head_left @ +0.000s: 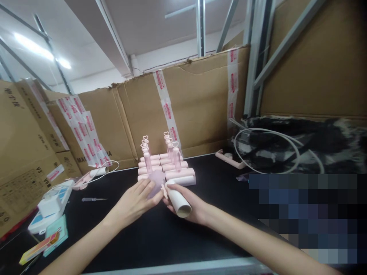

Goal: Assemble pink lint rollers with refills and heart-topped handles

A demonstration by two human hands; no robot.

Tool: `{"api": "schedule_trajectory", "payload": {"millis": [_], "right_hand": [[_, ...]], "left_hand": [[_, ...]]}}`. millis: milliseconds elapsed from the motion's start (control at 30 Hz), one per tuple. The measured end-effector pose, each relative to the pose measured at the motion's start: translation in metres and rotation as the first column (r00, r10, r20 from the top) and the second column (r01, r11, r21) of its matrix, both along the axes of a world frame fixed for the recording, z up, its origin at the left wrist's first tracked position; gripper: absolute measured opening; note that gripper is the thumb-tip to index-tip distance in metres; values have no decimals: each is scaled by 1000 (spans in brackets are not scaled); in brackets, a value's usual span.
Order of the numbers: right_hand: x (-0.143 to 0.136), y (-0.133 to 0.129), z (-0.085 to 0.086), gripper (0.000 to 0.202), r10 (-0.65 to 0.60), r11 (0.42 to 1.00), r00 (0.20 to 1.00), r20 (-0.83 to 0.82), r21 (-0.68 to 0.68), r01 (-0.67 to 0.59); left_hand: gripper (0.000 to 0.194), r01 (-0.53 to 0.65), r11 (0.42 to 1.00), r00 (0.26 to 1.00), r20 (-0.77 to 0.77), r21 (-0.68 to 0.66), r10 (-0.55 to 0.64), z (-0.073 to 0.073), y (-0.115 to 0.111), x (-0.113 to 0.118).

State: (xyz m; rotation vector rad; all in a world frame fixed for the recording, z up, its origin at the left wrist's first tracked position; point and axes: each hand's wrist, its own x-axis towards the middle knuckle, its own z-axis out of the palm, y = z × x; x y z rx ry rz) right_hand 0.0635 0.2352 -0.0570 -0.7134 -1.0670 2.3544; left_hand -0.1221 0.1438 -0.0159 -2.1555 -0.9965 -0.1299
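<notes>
My right hand point(186, 202) is wrapped around a white tube point(179, 200), whose open round end faces me. The fingers of my left hand point(137, 198) are curled on a lilac rounded piece point(157, 181) beside the tube, its underside hidden. A small pale pink part point(164, 191) shows between my hands. Just beyond them, pink cylinders point(180, 173) lie in two columns of several each. Clear pink tubes with heart-shaped tops point(176, 152) stand upright among them.
A screwdriver point(93, 199) lies to the left on the black table point(137, 244). A white power strip point(67, 194) with a plugged-in adapter, a teal box point(59, 235) and a yellow-orange box point(40, 248) sit further left. A pink handle-like part point(231, 159) lies right, near a white cable point(266, 130). Cardboard point(197, 103) walls the back.
</notes>
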Motion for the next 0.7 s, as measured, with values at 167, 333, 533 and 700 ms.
{"api": "schedule_trajectory", "payload": {"millis": [167,333,533,700], "right_hand": [[5,1,9,39,119,892,936,332,377,-248],[24,10,20,47,-64,615,761,645,626,-479],[41,17,40,58,-142,564,772,619,692,-451],[34,14,34,57,-260,524,851,456,807,-272]], "left_hand": [[47,-172,962,906,351,-211,238,-21,-37,-7],[48,-175,935,729,598,-307,333,-34,-48,-32],[56,-197,889,592,672,-414,444,-48,-32,-60],[62,-212,951,740,598,-226,307,-45,-31,-33]]}}
